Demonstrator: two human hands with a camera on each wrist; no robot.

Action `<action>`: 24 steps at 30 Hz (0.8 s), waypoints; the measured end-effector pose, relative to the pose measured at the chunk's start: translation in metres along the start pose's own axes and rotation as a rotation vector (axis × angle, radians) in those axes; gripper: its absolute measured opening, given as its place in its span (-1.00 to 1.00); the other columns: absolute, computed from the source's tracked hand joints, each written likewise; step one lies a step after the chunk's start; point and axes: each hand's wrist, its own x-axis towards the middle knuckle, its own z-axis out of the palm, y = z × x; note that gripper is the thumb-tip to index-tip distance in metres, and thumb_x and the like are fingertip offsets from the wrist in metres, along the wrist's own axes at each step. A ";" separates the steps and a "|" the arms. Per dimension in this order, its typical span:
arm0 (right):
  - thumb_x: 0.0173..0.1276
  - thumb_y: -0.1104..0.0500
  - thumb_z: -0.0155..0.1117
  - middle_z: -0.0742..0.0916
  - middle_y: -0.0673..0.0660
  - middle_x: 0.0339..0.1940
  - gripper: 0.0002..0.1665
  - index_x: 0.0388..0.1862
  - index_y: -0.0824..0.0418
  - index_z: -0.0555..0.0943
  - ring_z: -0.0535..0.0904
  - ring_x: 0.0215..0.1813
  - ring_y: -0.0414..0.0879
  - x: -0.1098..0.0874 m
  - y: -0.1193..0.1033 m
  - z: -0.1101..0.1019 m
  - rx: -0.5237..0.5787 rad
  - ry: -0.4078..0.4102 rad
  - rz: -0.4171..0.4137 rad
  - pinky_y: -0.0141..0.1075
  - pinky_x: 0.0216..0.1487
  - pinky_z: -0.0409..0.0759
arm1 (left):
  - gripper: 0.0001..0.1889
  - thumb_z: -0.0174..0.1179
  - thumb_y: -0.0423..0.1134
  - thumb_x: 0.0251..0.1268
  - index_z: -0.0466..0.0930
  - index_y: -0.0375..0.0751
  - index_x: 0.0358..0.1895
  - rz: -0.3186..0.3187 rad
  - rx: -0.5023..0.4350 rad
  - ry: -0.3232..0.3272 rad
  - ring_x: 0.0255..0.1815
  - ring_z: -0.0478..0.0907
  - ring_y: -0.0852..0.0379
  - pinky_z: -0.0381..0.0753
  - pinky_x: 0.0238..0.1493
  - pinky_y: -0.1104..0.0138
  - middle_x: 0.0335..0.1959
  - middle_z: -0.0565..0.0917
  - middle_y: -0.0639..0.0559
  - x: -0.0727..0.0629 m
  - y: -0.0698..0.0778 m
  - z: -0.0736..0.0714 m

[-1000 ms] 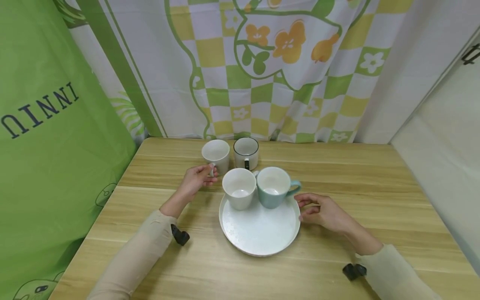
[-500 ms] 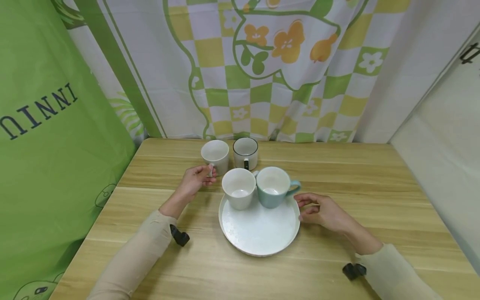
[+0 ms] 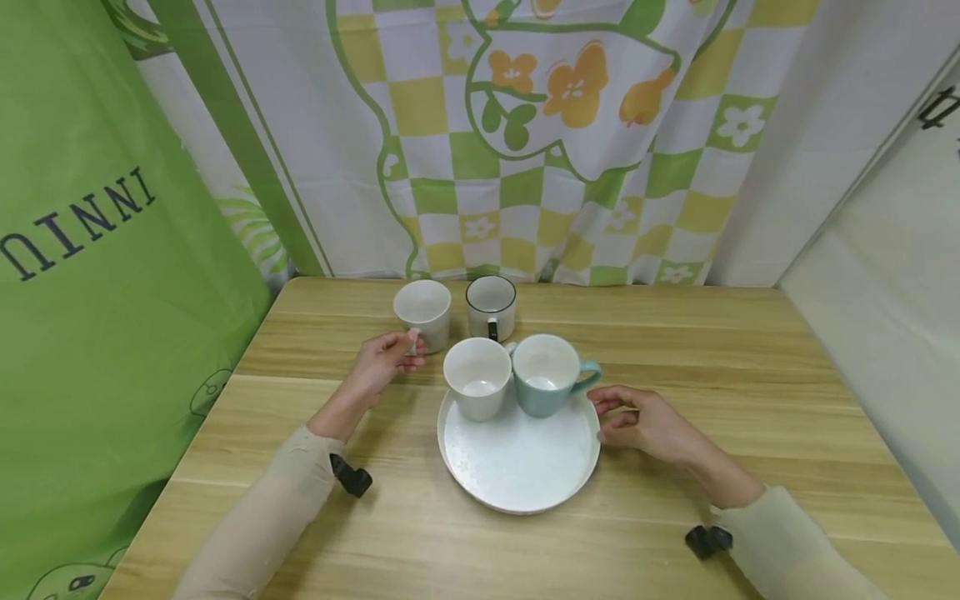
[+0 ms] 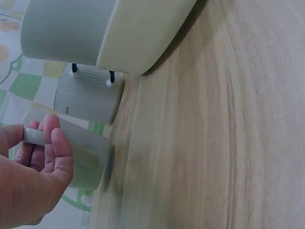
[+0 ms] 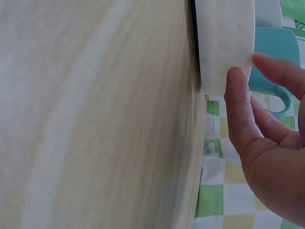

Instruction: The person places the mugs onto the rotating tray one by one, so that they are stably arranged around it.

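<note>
My left hand pinches the handle of a plain off-white mug at the back left of the table. The left wrist view shows thumb and fingers meeting on that handle. A round white tray lies in front, with another white mug and a light-blue mug standing on its far part. Beside the tray's right edge, my right hand touches the rim with loosely extended fingers; the right wrist view shows fingertips against the outer wall.
A white mug with a dark rim and dark handle stands behind the tray, just right of the held mug. The wooden table backs onto a checkered curtain. Green cloth hangs along the left side.
My left hand has moved slightly left, and the off-white mug with it, widening the gap to the dark-rimmed mug. The right hand and tray stay in place.
</note>
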 end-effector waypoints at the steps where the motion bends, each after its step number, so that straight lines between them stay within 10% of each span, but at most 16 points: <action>1: 0.24 0.24 0.47 0.64 0.37 0.14 -0.28 0.36 0.34 0.44 0.71 -0.07 -0.03 0.000 0.000 0.000 0.000 -0.002 -0.005 -0.40 -0.04 0.68 | -0.51 0.09 -0.08 0.54 0.52 -0.58 0.09 0.004 -0.004 -0.001 -0.25 0.70 0.18 0.72 -0.06 0.30 -0.20 0.68 0.04 -0.001 0.001 -0.001; 24: 0.23 0.20 0.49 0.64 0.34 0.16 -0.26 0.36 0.33 0.44 0.69 0.01 -0.01 0.000 0.002 0.000 0.005 0.006 0.004 -0.42 -0.02 0.67 | -0.60 0.08 -0.13 0.54 0.53 -0.53 -0.01 0.049 -0.016 -0.044 -0.26 0.67 0.18 0.72 -0.05 0.31 -0.25 0.66 0.09 -0.034 0.031 -0.013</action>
